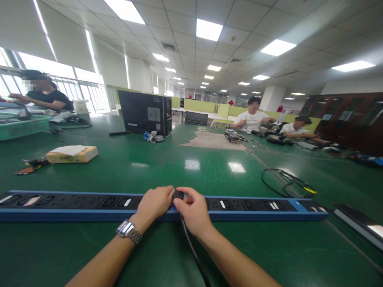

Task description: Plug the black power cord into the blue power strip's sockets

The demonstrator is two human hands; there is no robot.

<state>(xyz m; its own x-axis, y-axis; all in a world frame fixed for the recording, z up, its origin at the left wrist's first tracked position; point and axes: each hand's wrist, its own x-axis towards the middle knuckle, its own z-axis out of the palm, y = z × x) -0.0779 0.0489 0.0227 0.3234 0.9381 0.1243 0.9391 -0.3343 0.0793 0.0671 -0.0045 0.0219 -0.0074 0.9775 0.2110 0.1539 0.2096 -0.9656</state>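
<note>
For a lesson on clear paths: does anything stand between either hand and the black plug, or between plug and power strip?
Nothing visible: the right hand holds the plug at the power strip, the left hand beside it; fingers hide the junction.

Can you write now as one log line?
left hand: touches plug | right hand: grips plug | plug: at strip, seated unclear | cord: attached | beyond: tissues, PC

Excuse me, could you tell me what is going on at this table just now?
Someone has both hands on a black plug at the middle of a long blue and black power strip. The right hand pinches it, and the left hand rests against its other side. A black cable runs from it towards the person. Whether the plug is fully seated is hidden by the fingers.
</note>
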